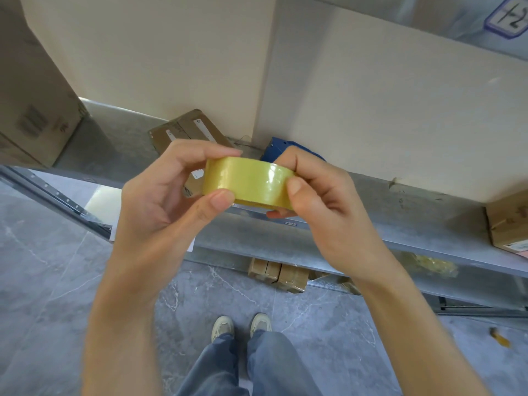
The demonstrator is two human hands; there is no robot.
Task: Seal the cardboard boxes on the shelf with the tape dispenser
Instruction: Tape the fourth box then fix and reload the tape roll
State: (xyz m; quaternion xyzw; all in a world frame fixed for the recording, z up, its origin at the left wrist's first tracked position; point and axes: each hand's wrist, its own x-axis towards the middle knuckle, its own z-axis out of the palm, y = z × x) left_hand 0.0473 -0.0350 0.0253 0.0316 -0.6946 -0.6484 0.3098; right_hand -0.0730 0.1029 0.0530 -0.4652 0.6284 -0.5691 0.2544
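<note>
Both hands hold a yellowish see-through roll of packing tape in front of the grey metal shelf, over its front edge, approx mid-length. L hand grips the roll's left side: thumb pressed on the near rim, fingers curled over the top. R hand grips the right side: thumb flat on the outer band, index finger hooked over the top, another fingertip showing under the roll.

Blue plastic tape dispenser sits on the shelf board behind the roll, twd the back, mostly hidden by R hand's fingers; neither hand holds it. Just left of it, a small flat brown cardboard box w/ white labels lies on the board, partly behind L hand. A tall pale cardboard box stands at the back, behind the flat one. A second pale cardboard box stands to its right, its foot beside the dispenser. A brown printed carton stands at the shelf's left end, and a small brown box is at the right end, near the front edge.

Under the board are a cluster of small taped brown boxes and a crumpled wad of yellowish tape. Below are grey marbled floor tiles, blue jeans and pale shoes. A small yellow item lies on the floor at right, too blurred to ID.
</note>
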